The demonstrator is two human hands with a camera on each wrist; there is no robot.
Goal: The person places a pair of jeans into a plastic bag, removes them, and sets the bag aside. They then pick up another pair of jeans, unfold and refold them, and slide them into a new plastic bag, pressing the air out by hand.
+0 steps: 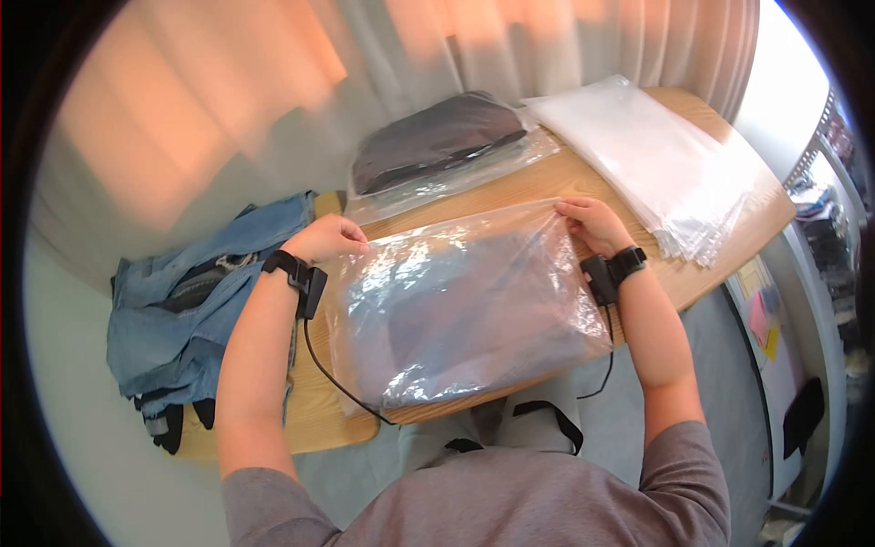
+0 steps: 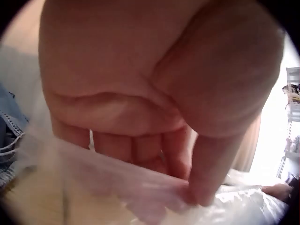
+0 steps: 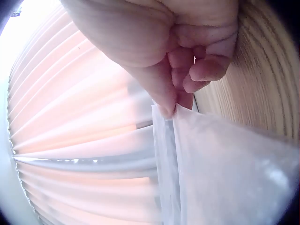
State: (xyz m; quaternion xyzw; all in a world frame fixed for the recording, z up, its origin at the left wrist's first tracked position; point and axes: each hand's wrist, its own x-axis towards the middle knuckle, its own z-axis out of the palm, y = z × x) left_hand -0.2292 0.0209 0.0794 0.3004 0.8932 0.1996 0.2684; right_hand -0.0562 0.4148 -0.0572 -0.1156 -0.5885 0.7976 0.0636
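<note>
A clear plastic bag (image 1: 474, 310) lies at the table's near edge, with a folded garment showing dimly through its shiny film. My left hand (image 1: 326, 239) pinches the bag's far left corner between thumb and fingers. In the left wrist view, the film (image 2: 140, 187) runs across the fingers of that hand (image 2: 140, 93) and hides their tips. At the far right corner, my right hand (image 1: 594, 226) pinches the bag's edge. The right wrist view shows the thumb and forefinger of this hand (image 3: 183, 51) on the bag's corner (image 3: 225, 154), its other fingers curled in.
Blue denim clothes (image 1: 182, 310) are heaped on the left. Behind the bag lies another clear bag with a dark garment (image 1: 437, 141) in it. A stack of clear plastic bags (image 1: 647, 155) covers the wooden table's (image 1: 775, 214) back right. Curtains (image 1: 228, 82) hang behind.
</note>
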